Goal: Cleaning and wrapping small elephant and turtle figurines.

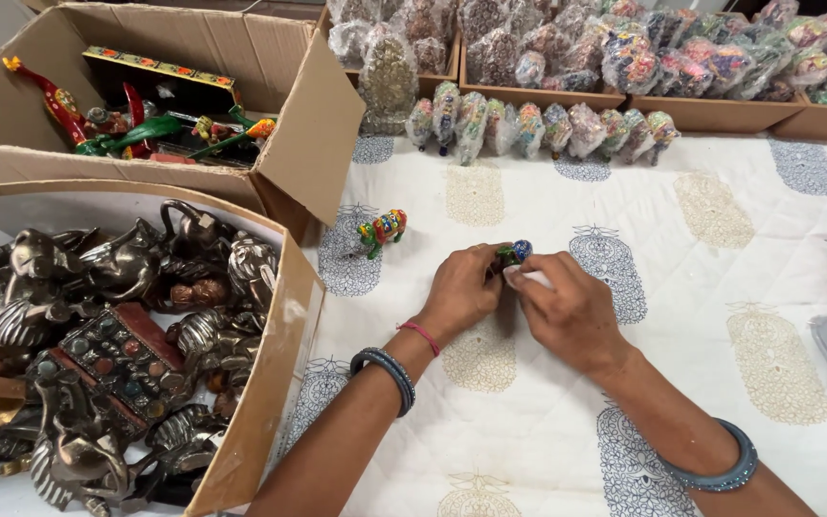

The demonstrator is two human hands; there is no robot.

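Left hand: the left hand (pixel 461 287) is closed around a small painted figurine (pixel 515 253), fingers curled over its near side, so only its blue and green top shows.
Right hand: the right hand (pixel 567 311) presses in from the other side, fingertips clamped on the same figurine and on a bit of white material (pixel 533 279), paper or tape, I cannot tell which.
Why held so: both hands meet low over the bench (pixel 720 383), wrists near the printed cloth, which I judge steadies so small a piece while the fingers work on it.
Where it is: the figurine sits between the two hands, near the middle of the bench, just right of a loose painted elephant (pixel 382 231).
Pointing: too much is covered to tell its long axis; the visible end points up and away from the person.
Elephant: stands upright on the cloth, long axis slanting from lower left to upper right.
Around: a row of wrapped figurines (pixel 538 129) lines the far edge; a box of dark metal figures (pixel 126 335) lies to the left, with a box of colourful wooden pieces (pixel 145 120) behind it.
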